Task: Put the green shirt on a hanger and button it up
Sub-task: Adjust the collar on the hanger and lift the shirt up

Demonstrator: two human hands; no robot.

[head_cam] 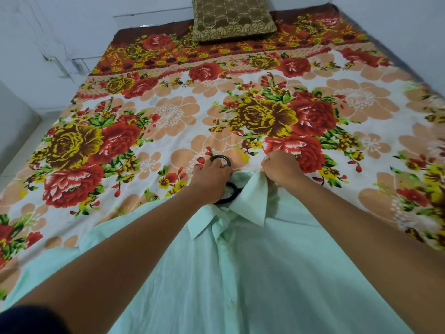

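Observation:
A pale green shirt (252,273) lies flat on the bed, front up, its placket closed down the middle and its collar pointing away from me. A black hanger (225,159) sticks out of the neck opening; only its ring-shaped hook and a dark curve under the collar show. My left hand (212,177) is closed on the hanger's hook just beyond the collar. My right hand (280,168) pinches the right side of the collar, fingers closed on the cloth. The rest of the hanger is hidden inside the shirt.
The bed carries a flowered sheet (168,121) in red, yellow and peach. A brown patterned pillow (232,18) lies at the head. White walls stand on the left and right, and the bed's left edge (36,145) drops to the floor.

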